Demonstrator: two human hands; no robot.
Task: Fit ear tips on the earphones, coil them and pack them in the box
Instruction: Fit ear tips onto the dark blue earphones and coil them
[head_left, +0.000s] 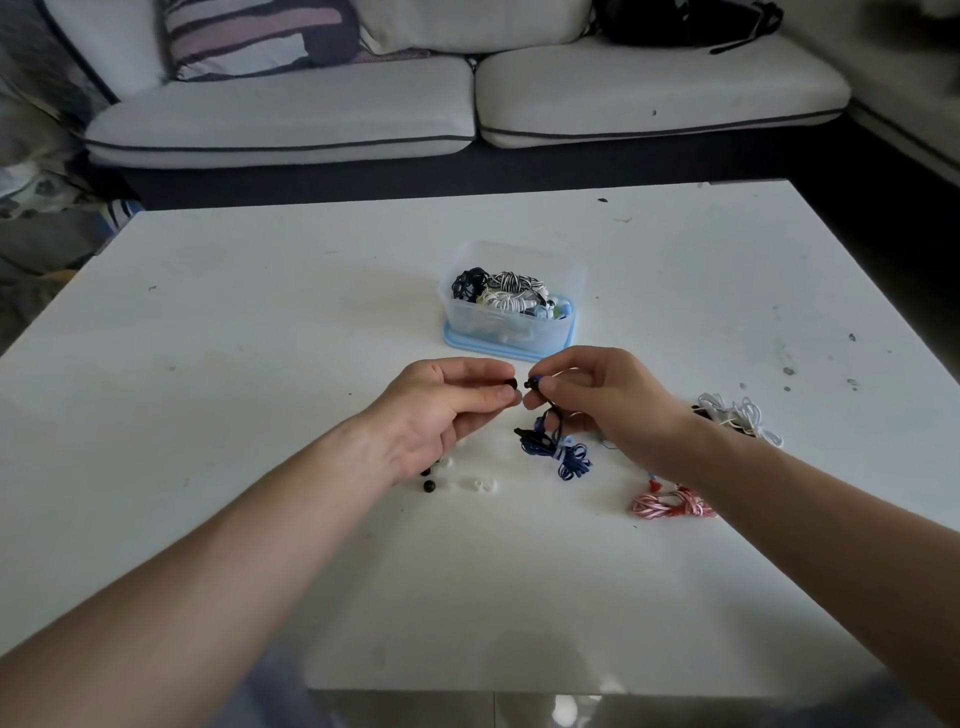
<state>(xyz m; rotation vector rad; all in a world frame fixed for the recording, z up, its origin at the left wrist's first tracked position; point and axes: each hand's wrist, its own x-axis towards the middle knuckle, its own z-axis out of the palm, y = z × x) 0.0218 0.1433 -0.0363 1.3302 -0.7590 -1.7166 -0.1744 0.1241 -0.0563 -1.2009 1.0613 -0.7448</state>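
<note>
Seating the small black silicone ear tip (510, 384) on the earbud's nozzle is the step in hand, and it looks barely begun. Tip and bud face each other just apart, above the white table (260, 364). The left hand (447, 405) pinches the tip between thumb and curled fingers (483, 366). The right hand (597, 400) pinches the black earbud (531, 384) of the dark blue flat-cable earphones (558, 449), whose cable hangs down to a loose heap on the table just below the hands.

Doing this well probably means turning the tip's open bore squarely toward the nozzle and gripping the bud close to its front so it cannot swivel. Hooking one edge of the bore over the nozzle lip first, then rolling the rest on with a slight twist, should beat a straight push. The soft tip may fold or pop out of the pinch, so working low over the table is sensible.

Spare black ear tips (429, 486) and white ear tips (478, 484) lie near the left wrist. Behind the hands, the translucent plastic box (519, 247) already holds several coiled sets. A red-and-white striped earphone bundle (672, 504) and a white earphone bundle (737, 415) lie by the right forearm.
</note>
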